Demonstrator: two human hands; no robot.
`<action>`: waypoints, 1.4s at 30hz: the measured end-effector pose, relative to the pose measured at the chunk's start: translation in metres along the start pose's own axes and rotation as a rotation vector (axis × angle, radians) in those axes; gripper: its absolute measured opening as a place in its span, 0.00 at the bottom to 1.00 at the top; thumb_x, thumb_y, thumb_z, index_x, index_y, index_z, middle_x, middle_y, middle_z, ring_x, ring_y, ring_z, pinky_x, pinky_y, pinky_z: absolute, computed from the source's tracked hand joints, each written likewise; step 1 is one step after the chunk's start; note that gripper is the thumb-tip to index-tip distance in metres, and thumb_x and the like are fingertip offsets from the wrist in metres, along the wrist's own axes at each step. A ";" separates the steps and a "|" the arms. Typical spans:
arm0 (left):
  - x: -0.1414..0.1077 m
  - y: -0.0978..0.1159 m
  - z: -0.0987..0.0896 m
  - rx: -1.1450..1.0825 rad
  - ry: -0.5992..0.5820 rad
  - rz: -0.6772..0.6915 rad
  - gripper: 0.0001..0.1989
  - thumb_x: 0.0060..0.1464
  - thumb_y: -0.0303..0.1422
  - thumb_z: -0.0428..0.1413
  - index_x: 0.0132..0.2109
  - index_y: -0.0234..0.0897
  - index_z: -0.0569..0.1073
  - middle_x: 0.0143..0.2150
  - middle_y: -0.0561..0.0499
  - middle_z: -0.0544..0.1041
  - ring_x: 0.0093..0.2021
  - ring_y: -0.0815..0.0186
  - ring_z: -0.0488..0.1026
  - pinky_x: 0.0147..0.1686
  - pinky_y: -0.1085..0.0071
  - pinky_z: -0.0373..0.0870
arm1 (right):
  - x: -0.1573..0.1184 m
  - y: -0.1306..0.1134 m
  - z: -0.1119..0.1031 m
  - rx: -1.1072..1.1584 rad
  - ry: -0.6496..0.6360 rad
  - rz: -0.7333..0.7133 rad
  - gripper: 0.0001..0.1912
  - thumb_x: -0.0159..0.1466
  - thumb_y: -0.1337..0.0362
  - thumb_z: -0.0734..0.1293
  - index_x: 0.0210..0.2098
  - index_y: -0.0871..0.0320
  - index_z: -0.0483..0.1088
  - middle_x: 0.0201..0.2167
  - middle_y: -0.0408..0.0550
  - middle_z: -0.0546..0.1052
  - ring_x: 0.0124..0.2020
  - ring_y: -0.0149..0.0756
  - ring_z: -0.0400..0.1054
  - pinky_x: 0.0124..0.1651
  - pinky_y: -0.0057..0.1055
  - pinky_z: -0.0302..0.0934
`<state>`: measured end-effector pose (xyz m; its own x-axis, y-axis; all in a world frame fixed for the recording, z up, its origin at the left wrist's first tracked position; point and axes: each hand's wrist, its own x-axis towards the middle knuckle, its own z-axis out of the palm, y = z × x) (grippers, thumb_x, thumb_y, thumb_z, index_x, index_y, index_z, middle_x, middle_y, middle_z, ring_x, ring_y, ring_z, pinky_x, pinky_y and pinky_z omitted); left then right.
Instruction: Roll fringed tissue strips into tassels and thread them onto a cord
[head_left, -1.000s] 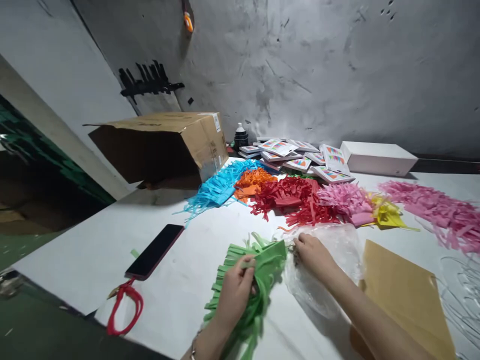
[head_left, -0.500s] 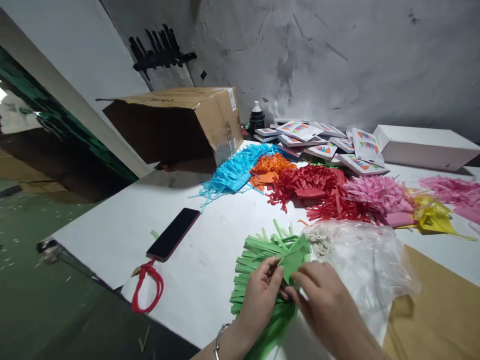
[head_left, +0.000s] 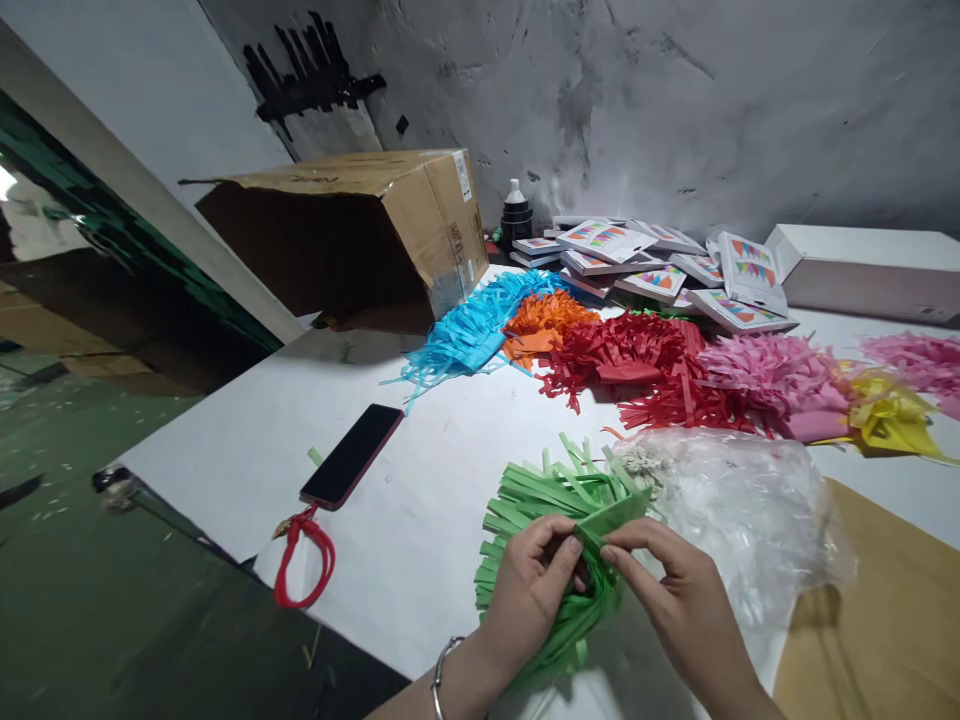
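Green fringed tissue paper point(head_left: 517, 500) lies at the front of the white table, its cut strips fanning out to the left and curling down below my hands. My left hand point(head_left: 536, 575) is closed on its uncut middle band, thumb and index finger pinching it. From the right, my right hand point(head_left: 667, 575) pinches the same band between thumb and fingertips, close beside the left. A flat flap of the band sticks up between the two hands. A bracelet point(head_left: 442, 670) circles my left wrist.
Fringed paper bundles in blue point(head_left: 476, 325), orange point(head_left: 544, 325), red point(head_left: 637, 360), pink point(head_left: 787, 380) and yellow point(head_left: 892, 410) line the table. Clear plastic point(head_left: 735, 520) and brown card point(head_left: 877, 610) lie right. A phone point(head_left: 352, 455), carton point(head_left: 435, 230), printed packs point(head_left: 607, 240) and white box point(head_left: 870, 275) surround.
The green band has been turned and its loose strips now bunch under my hands. My right hand has shifted slightly right, its fingers pinching the flap. The view has tilted a little.
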<state>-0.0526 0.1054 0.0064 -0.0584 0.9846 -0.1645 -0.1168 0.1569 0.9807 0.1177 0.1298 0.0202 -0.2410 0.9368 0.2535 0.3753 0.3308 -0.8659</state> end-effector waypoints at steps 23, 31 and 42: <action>0.002 0.006 -0.008 0.165 -0.045 0.144 0.11 0.60 0.39 0.58 0.36 0.36 0.79 0.34 0.49 0.75 0.31 0.65 0.72 0.31 0.71 0.70 | -0.002 -0.001 -0.004 0.130 -0.080 0.065 0.15 0.65 0.56 0.71 0.25 0.53 0.68 0.30 0.43 0.73 0.33 0.36 0.71 0.36 0.29 0.67; -0.006 0.020 -0.003 0.556 -0.019 0.489 0.09 0.64 0.29 0.53 0.37 0.38 0.77 0.33 0.48 0.79 0.34 0.63 0.75 0.35 0.69 0.71 | -0.012 -0.008 0.003 -0.460 0.196 -0.445 0.19 0.69 0.66 0.64 0.59 0.57 0.63 0.46 0.57 0.75 0.45 0.45 0.72 0.44 0.42 0.71; -0.009 0.020 0.004 0.791 -0.063 0.709 0.14 0.60 0.24 0.55 0.53 0.37 0.71 0.42 0.46 0.80 0.40 0.58 0.77 0.39 0.63 0.76 | -0.012 -0.005 -0.001 -0.502 0.123 -0.485 0.18 0.71 0.72 0.59 0.58 0.61 0.67 0.39 0.53 0.76 0.39 0.41 0.73 0.39 0.36 0.72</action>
<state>-0.0507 0.0998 0.0275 0.1938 0.8690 0.4554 0.6025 -0.4717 0.6438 0.1197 0.1169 0.0215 -0.3939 0.6666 0.6328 0.6256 0.6989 -0.3467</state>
